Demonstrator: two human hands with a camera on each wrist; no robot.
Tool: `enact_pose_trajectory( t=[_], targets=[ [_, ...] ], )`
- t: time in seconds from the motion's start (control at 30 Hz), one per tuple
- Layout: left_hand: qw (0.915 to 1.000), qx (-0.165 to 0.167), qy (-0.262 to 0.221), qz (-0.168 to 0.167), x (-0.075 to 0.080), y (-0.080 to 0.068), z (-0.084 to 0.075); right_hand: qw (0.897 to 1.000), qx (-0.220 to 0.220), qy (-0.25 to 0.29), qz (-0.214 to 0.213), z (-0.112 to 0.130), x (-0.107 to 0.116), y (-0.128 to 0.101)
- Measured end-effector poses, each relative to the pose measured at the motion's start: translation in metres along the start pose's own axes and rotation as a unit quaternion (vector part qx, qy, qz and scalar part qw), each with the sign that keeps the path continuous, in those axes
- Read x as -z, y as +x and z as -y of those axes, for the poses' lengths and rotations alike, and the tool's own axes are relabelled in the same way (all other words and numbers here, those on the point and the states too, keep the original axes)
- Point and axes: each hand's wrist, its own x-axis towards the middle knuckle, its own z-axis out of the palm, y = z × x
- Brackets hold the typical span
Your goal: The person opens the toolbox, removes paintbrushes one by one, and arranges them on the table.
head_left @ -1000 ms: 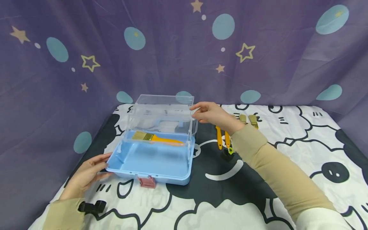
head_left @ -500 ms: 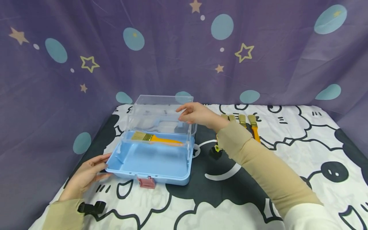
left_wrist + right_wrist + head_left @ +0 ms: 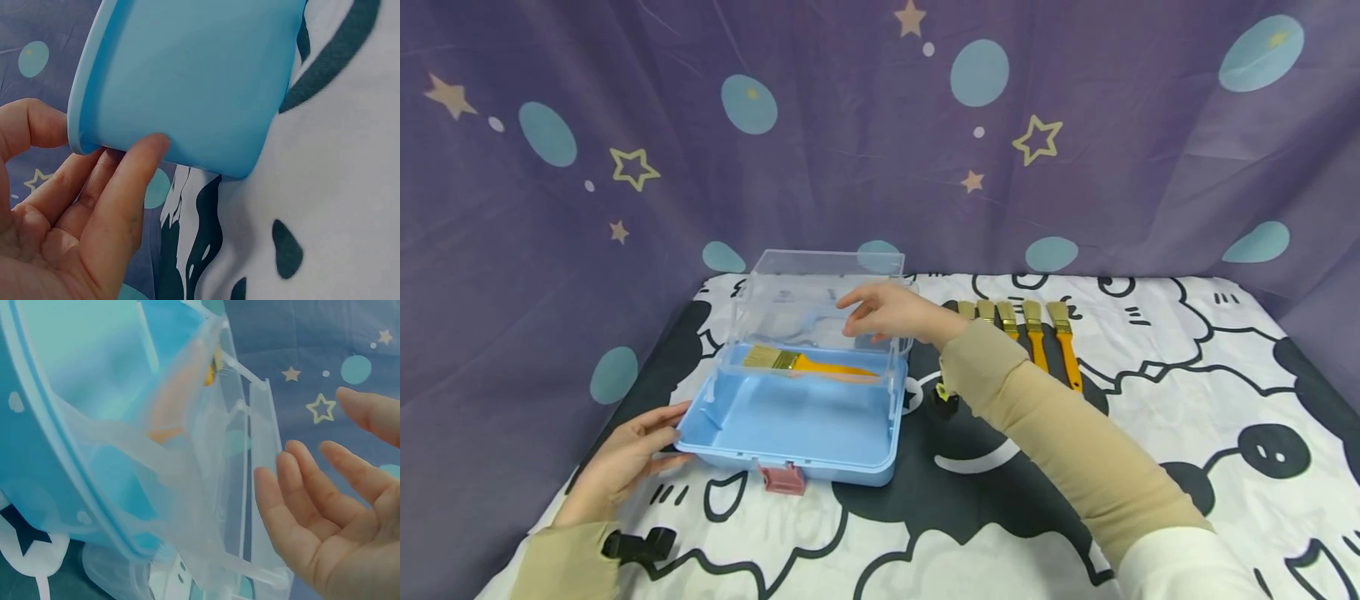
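Observation:
A light blue toolbox [image 3: 805, 421] stands with its clear lid [image 3: 831, 262] raised at the back. One paintbrush [image 3: 820, 365] with a yellow-orange handle lies across the box's rear part, seen through clear plastic. My left hand [image 3: 628, 454] holds the box's left front corner. In the left wrist view, fingers [image 3: 134, 187] of that hand press the outer wall while another touches the rim. My right hand [image 3: 891, 312] hovers by the lid's right side, fingers loosely bent, nothing in them. The right wrist view has this hand [image 3: 337, 525] apart from the clear parts [image 3: 265, 444].
To the right, several paintbrushes [image 3: 1063, 333] lie in a row, partly behind the right sleeve. A pink latch [image 3: 784, 479] hangs at the box's front. The table has a black-and-white printed cloth [image 3: 970, 550], and a purple curtain [image 3: 850, 167] hangs behind.
My right hand has moved left, from the lid's right edge to in front of the lid, uncovering more of the paintbrushes on the cloth. The left hand and the box have stayed still.

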Motion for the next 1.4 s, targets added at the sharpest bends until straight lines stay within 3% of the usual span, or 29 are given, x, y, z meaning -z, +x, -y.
enact_pose_trajectory(
  t=[0.33,1.03,1.4],
  targets=[
    [0.9998,0.010,-0.017,0.002,0.001,0.000,0.001,0.996,-0.019,-0.090,0.015,-0.004,-0.017,0.012],
    [0.9995,0.029,-0.007,0.000,0.000,0.001,0.000,0.980,-0.020,-0.194,0.024,-0.007,-0.027,0.029],
    [1.0000,0.003,-0.008,0.003,0.000,0.000,0.002,0.971,-0.014,-0.239,0.016,-0.009,-0.035,0.030]
  ],
)
